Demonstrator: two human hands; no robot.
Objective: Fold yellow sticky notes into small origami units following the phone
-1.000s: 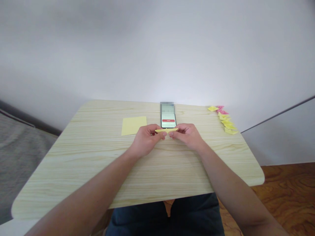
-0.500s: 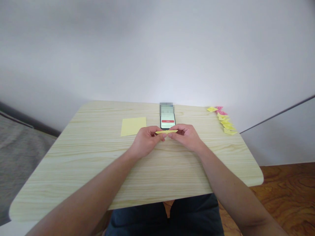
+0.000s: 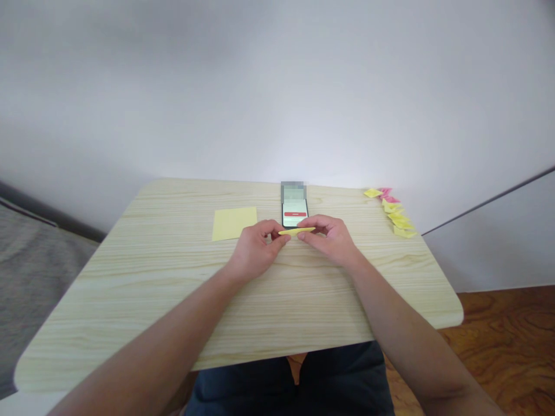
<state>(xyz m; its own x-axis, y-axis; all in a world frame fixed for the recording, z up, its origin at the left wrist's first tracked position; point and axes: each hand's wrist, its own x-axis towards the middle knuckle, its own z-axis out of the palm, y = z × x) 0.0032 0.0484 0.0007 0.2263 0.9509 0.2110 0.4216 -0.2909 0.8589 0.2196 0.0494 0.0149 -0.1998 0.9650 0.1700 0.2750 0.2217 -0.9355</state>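
Note:
A narrow piece of folded yellow paper is held up between my two hands, just in front of the phone. My left hand pinches its left end between thumb and fingers. At the other end, my right hand grips it with the thumb below and the fingers above. The paper tilts slightly, its right end higher. A flat yellow paper square lies on the table to the left, beyond my left hand.
Several folded yellow paper pieces line the table's right edge, with a pink one among them. Behind the pale wooden table rises a white wall. Grey fabric is at far left.
My right hand has shifted up a little, tilting the folded paper up at its right end. My left thumb has drawn back to the left, towards the paper's left end.

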